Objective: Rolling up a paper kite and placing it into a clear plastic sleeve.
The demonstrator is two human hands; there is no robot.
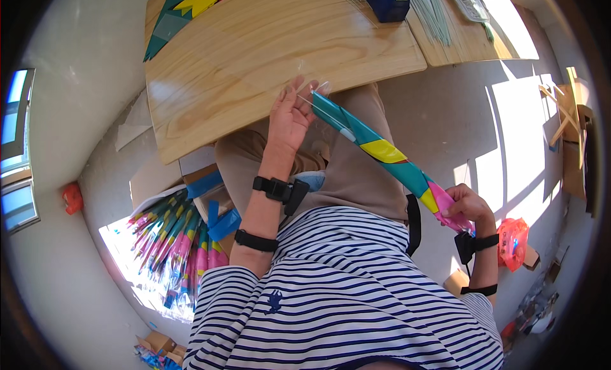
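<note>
A long, narrow roll of teal, yellow and pink printed sheet (pixel 382 151) slants across my lap in what looks like clear plastic. My right hand (pixel 465 205) grips its pink lower end. At the upper end, by the table edge, my left hand (pixel 292 113) has its fingers bent around clear film and a thin pale rod. Exactly how the left fingertips pinch the film is hard to see. Above both hands lies the wooden table (pixel 267 60), and a flat teal sheet with a yellow cartoon figure (pixel 203 1) rests on its far left corner.
A blue tape dispenser (pixel 387 3), thin pale rods (pixel 432 17) and a clear plastic box (pixel 468 5) sit at the table's far side. Many similar rolls (pixel 176 236) fill a container at lower left, beside blue tape (pixel 224 222). A red bag (pixel 513 243) is at right.
</note>
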